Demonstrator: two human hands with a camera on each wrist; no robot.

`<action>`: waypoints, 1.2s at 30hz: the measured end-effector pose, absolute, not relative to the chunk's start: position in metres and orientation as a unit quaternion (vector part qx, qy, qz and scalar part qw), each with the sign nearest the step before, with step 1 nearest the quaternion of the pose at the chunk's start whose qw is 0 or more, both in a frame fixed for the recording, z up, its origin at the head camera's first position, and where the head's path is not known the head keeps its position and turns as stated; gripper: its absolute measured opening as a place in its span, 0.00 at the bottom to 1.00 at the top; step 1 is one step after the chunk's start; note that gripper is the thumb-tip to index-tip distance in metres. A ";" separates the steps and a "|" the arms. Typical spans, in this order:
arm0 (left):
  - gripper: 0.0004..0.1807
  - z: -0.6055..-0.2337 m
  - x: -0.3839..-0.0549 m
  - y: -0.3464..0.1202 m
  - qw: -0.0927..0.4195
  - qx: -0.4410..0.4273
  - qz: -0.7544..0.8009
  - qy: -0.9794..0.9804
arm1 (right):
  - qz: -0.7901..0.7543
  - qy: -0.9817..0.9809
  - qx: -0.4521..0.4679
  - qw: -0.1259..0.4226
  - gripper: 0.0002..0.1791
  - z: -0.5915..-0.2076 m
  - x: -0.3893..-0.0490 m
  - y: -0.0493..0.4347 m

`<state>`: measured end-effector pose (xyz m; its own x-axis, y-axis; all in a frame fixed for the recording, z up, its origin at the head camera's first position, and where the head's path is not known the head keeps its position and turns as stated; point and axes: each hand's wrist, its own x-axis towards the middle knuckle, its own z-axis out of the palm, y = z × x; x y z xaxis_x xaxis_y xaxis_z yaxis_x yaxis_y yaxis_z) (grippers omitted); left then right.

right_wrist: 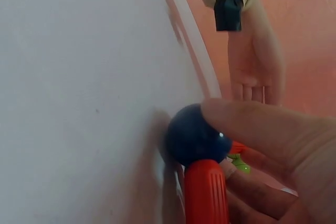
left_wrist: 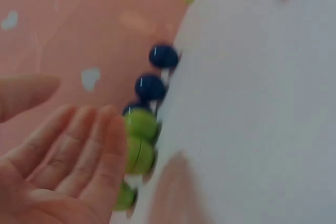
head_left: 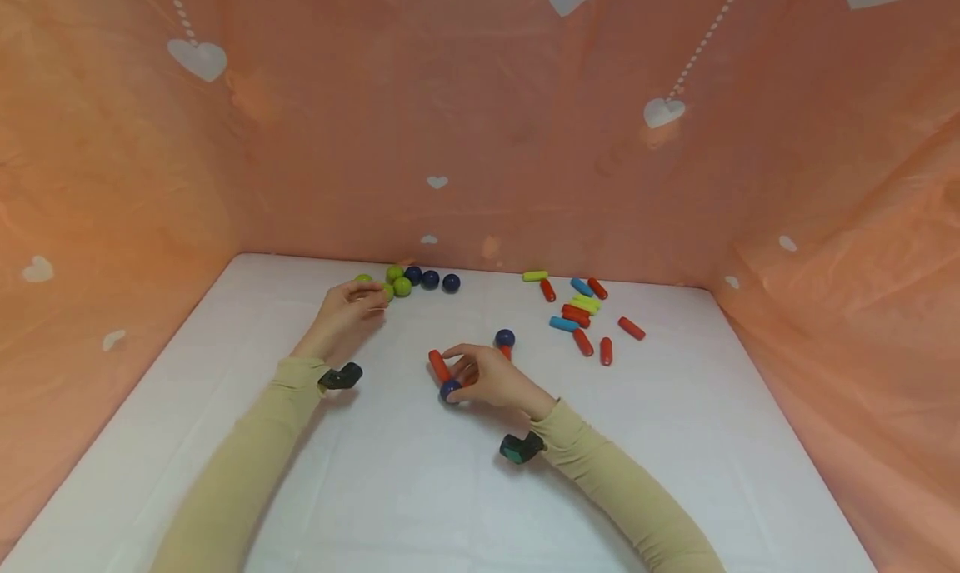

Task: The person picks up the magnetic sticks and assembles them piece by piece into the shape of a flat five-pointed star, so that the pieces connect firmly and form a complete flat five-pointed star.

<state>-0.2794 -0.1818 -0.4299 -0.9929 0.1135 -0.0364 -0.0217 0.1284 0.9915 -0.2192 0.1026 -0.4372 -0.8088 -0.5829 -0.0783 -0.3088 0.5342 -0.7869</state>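
Observation:
My right hand (head_left: 491, 377) grips a dark blue ball (head_left: 450, 391), with the thumb pressed on it. From this ball a red rod (head_left: 439, 366) points away toward the back. The right wrist view shows the ball (right_wrist: 194, 137) joined to a red ribbed rod (right_wrist: 206, 195). Behind the right fingers, a second blue ball (head_left: 505, 338) tops another red rod (head_left: 506, 353), partly hidden by the hand. At the back left, my left hand (head_left: 347, 311) hovers beside several green balls (head_left: 402, 286). Its palm (left_wrist: 63, 198) shows bare, with the fingers nearly straight.
Three blue balls (head_left: 431, 280) line up right of the green ones along the table's back edge. Loose red, blue and yellow-green rods (head_left: 576, 315) lie scattered at the back right. A pink cloth (head_left: 480, 140) with white hearts walls the white table (head_left: 420, 490).

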 end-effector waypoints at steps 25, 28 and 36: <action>0.25 -0.450 -0.306 -0.171 -0.025 0.058 0.519 0.852 | -0.412 0.850 -0.278 0.173 0.31 -0.437 -0.218 0.106; 0.24 -0.450 -0.301 -0.169 -0.009 0.056 0.508 0.860 | -0.414 0.850 -0.275 0.173 0.31 -0.437 -0.218 0.107; 0.23 -0.450 -0.282 -0.161 0.029 0.067 0.520 0.851 | -0.413 0.852 -0.270 0.173 0.31 -0.437 -0.218 0.109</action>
<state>-0.2818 -0.1605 -0.4502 -0.9894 0.1437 0.0207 0.0839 0.4497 0.8892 -0.2183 0.1087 -0.4372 -0.7943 -0.6032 -0.0718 -0.3175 0.5129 -0.7976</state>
